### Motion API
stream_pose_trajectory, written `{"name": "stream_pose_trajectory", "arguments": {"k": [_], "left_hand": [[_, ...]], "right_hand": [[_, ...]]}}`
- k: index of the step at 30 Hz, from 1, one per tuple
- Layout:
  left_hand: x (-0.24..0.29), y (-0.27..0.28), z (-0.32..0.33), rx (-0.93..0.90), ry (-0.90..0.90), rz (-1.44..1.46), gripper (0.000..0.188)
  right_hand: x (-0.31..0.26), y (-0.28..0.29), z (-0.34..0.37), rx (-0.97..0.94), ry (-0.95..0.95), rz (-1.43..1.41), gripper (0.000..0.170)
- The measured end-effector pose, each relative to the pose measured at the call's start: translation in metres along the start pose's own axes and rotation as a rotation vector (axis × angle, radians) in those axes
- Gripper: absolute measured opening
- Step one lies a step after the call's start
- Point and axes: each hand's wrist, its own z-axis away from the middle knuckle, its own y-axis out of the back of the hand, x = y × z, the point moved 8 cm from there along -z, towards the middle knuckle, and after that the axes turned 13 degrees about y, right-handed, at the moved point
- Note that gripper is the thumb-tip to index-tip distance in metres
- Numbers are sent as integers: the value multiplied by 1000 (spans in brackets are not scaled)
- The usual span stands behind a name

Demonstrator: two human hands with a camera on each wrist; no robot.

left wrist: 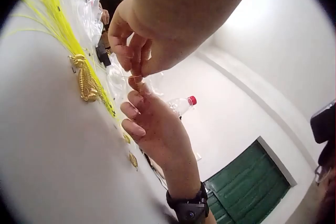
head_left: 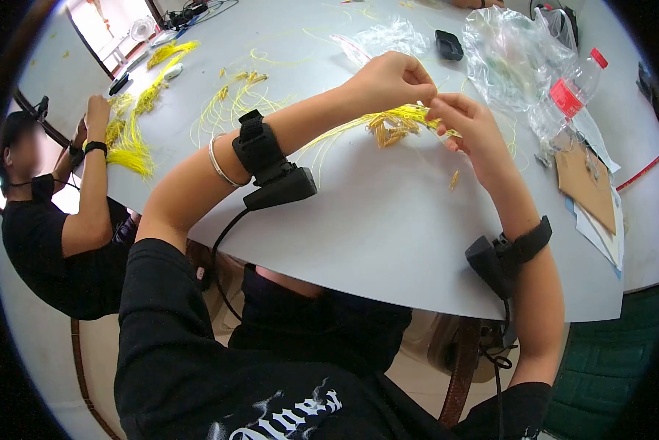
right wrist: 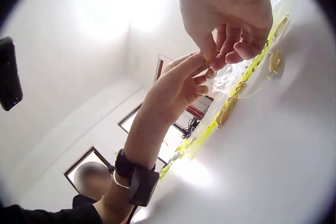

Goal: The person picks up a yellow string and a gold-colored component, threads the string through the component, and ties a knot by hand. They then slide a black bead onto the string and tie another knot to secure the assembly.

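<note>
My left hand (head_left: pixel 397 79) and right hand (head_left: pixel 470 130) meet fingertip to fingertip above the table. Between them they pinch a thin yellow cord (right wrist: pixel 220 52), mostly hidden by the fingers. Just below lies a bundle of bright yellow cords (left wrist: pixel 58 11). A pile of gold leaf-shaped charms (head_left: pixel 393 132) rests against that bundle, the ridged metal showing well in the left wrist view. One loose gold charm (head_left: pixel 455 180) lies on the table nearer to me, below my right hand.
More yellow cords (head_left: pixel 144 154) and gold charms (head_left: pixel 252 76) spread to the left, where another person (head_left: pixel 51 213) sits. Toward the back right are clear plastic bags (head_left: pixel 498 55), a black case (head_left: pixel 448 45) and a red-capped bottle (head_left: pixel 575 88). Cardboard (head_left: pixel 586 183) and papers lie at the right edge.
</note>
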Motion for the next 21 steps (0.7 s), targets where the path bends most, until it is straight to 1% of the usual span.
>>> {"name": "stream_pose_trajectory", "arguments": {"k": [1, 2, 5, 6, 9, 10, 13, 14, 15, 16, 17, 18, 19, 20, 21], "left_hand": [[2, 4, 2, 32, -2, -20, 29], [2, 7, 3, 29, -5, -18, 26], [-4, 11, 5, 5, 19, -114, 22], [-1, 12, 13, -36, 115, -37, 21], [-1, 23, 20, 61, 141, 121, 21], [3, 24, 21, 62, 104, 145, 21], [13, 24, 27, 46, 5, 197, 22], [17, 20, 29, 23, -22, 201, 22], [20, 15, 31, -1, -50, 204, 23], [23, 10, 32, -19, -78, 221, 29], [23, 7, 33, -15, -59, 245, 29], [22, 4, 35, -12, -40, 268, 29], [21, 3, 36, -7, -20, 291, 29], [18, 2, 35, 1, -41, 262, 25], [17, 4, 34, 57, -100, 176, 25]], "right_hand": [[2, -5, 1, -85, -35, 42, 26], [3, 0, -1, -84, -17, 116, 28], [25, 49, -7, 243, -26, 88, 31], [22, 62, -2, 446, -33, 157, 40], [-2, 83, -7, 673, 384, 631, 47], [-33, 64, 6, 681, 499, 630, 40], [-51, 33, 4, 431, 597, 507, 28], [-43, 20, -3, 265, 489, 274, 20], [-36, 13, -3, 204, 406, 181, 20], [-30, 6, -1, 144, 324, 88, 20], [-23, -1, 0, 85, 240, -5, 20], [-20, -1, -1, 113, 264, -64, 19], [-20, 0, 0, 129, 270, -55, 19], [-22, 0, 1, 145, 277, -46, 19], [-24, 2, 2, 161, 285, -38, 19]]}}
